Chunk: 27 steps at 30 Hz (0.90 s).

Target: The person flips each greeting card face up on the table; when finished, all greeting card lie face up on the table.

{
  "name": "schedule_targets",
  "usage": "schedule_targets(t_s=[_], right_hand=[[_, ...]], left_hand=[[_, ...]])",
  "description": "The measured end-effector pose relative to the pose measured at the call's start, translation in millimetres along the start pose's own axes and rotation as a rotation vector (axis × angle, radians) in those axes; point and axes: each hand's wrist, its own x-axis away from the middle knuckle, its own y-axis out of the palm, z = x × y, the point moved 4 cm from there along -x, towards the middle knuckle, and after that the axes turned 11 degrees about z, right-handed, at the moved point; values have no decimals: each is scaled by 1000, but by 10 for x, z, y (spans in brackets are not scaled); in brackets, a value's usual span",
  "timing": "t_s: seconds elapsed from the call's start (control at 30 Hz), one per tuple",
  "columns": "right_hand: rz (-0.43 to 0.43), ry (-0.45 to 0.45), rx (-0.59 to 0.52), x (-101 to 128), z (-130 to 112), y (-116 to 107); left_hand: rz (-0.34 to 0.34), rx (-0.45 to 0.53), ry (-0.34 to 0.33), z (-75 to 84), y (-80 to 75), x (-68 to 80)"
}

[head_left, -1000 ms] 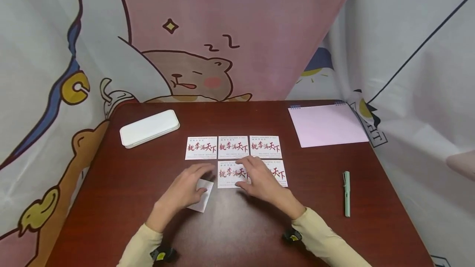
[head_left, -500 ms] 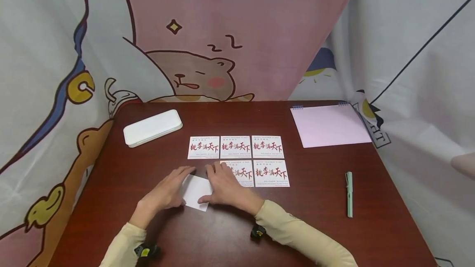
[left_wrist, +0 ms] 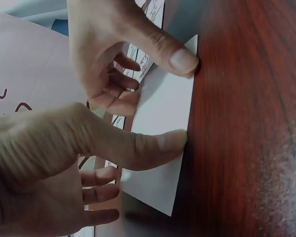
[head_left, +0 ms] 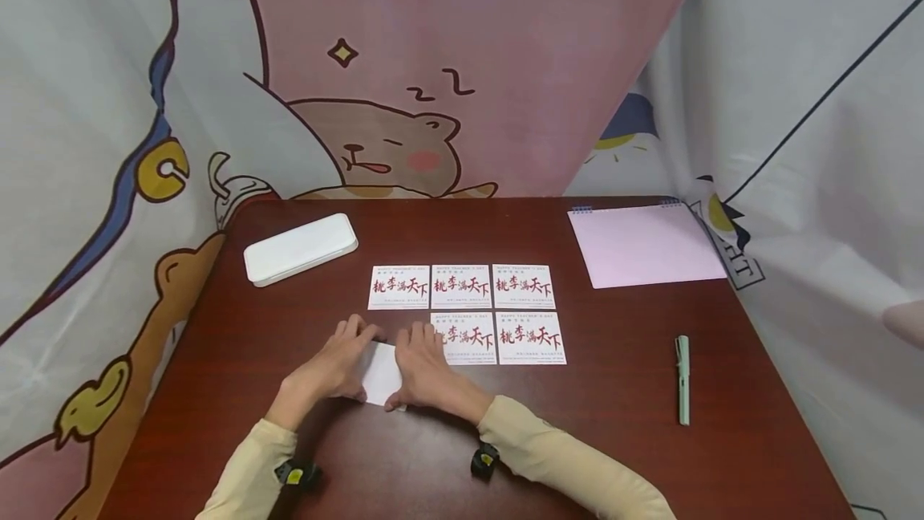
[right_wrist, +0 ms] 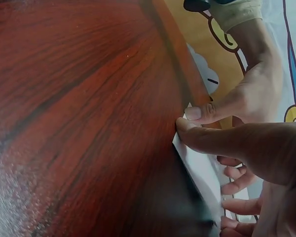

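Note:
A white card, its blank face up, lies between both hands at the left end of the nearer row of printed cards. My left hand grips its left side, thumb on the near edge and fingers toward the far edge. On the other side my right hand holds it the same way and overlaps the corner of a printed card. In the left wrist view both thumbs press along one edge of the card. The right wrist view shows the two thumbs close together on the card.
Behind the hands lies a row of 3 cards with red characters; another printed card is at the nearer row's right. A white case stands back left, a pink spiral pad back right, a green pen right.
My right hand has moved left from over a printed card to the white card and taken hold of its right side. The white card has turned straighter between the hands.

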Motion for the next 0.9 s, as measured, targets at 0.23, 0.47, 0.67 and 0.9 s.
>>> schedule_targets(t_s=[0.23,0.47,0.67,0.9], right_hand=[[136,-39,-106,-9,10,-106],[498,-183,-285,12,98,-396],[583,-288,-284,111,139,-451],[561,-388,-206,269,152,-390]], left_hand=[[97,15,5,12,-99,38],[444,13,152,154,-359,124],[569,-16,218,202,-370,260],[520,41,207,160,-277,363]])
